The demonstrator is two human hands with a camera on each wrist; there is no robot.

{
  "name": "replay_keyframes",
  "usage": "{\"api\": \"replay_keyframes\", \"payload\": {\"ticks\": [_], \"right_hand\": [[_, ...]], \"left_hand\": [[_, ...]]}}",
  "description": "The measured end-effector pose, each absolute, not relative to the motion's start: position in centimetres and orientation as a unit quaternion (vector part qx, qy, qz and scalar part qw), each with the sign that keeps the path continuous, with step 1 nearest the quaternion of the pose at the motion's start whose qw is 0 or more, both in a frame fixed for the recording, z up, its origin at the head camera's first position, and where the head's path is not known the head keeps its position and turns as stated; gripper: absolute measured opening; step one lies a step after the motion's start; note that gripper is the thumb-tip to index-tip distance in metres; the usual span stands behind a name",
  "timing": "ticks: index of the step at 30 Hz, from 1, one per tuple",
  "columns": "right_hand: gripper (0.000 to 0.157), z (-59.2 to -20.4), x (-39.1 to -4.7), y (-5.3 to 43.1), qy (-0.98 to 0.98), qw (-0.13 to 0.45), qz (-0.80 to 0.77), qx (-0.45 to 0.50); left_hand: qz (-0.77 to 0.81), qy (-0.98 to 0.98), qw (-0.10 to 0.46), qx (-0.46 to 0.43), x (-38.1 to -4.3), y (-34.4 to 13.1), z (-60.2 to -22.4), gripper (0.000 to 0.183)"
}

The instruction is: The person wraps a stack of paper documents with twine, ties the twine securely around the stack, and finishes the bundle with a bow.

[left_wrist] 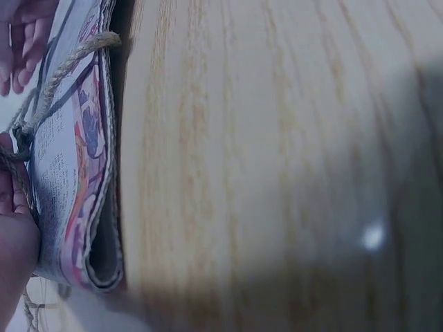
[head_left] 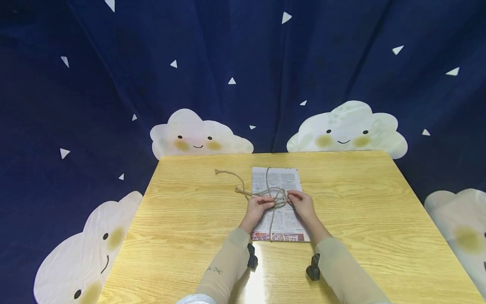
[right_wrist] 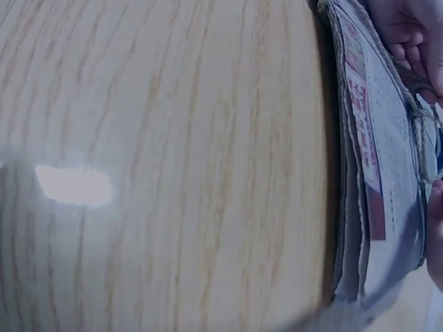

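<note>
A folded stack of newspapers [head_left: 286,221] lies on the table with brown twine [head_left: 268,179] wrapped around it lengthwise and crosswise. Over the middle of the stack the twine forms a loop. My left hand [head_left: 259,207] pinches the twine at the left of that loop, thumb and fingers together. On the loop's right side, my right hand [head_left: 302,203] pinches the cord between thumb and fingertips. In the left wrist view the twine [left_wrist: 66,69] crosses the printed top sheet and bends over the near edge. The right wrist view shows the layered newspaper edges [right_wrist: 356,173].
Two loose twine ends trail left of the stack, one frayed end [head_left: 217,172] lying on the wooden table [head_left: 190,211]. Behind the table hangs a dark blue curtain [head_left: 243,42] with smiling clouds. Black wrist mounts [head_left: 313,268] sit at both forearms.
</note>
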State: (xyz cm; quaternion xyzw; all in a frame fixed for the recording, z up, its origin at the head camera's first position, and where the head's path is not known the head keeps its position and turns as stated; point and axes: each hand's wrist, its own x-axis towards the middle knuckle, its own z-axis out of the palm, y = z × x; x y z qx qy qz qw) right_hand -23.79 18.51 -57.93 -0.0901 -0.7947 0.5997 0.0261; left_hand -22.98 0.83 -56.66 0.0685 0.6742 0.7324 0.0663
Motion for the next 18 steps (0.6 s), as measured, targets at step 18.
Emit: {"api": "replay_keyframes", "payload": {"ticks": [18], "right_hand": [[0.039, -57.0, -22.7, 19.8, -0.765, -0.027, 0.642, -0.054]], "left_hand": [[0.657, 0.744, 0.055, 0.113, -22.4, 1.1, -55.7, 0.014]]}}
